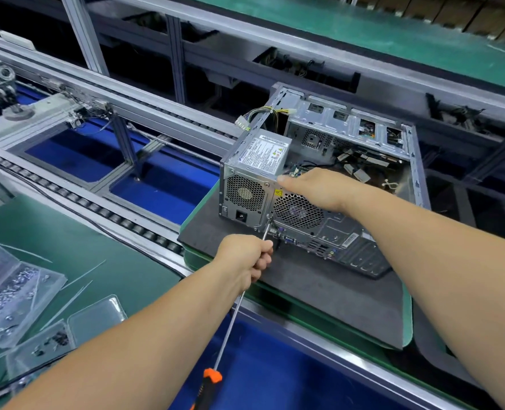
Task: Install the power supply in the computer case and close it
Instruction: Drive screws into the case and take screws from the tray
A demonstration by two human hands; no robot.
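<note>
An open grey computer case (pixel 360 137) lies on a dark foam mat (pixel 319 288). A silver power supply (pixel 255 173) sits in its near left corner, its fan grille and socket facing me. My left hand (pixel 247 255) grips the long shaft of a screwdriver (pixel 230 327) with an orange and black handle; the tip meets the case's rear panel just below the power supply. My right hand (pixel 316 189) reaches over the case and rests on the power supply's top right edge, thumb pressing on it. Yellow and black cables (pixel 263 115) rise behind the unit.
Clear plastic trays with several small screws (pixel 8 294) lie on the green bench at the lower left. A roller conveyor rail (pixel 106 214) runs diagonally between the bench and the mat. Aluminium frame posts (pixel 82 34) stand behind. Blue flooring shows below the conveyor.
</note>
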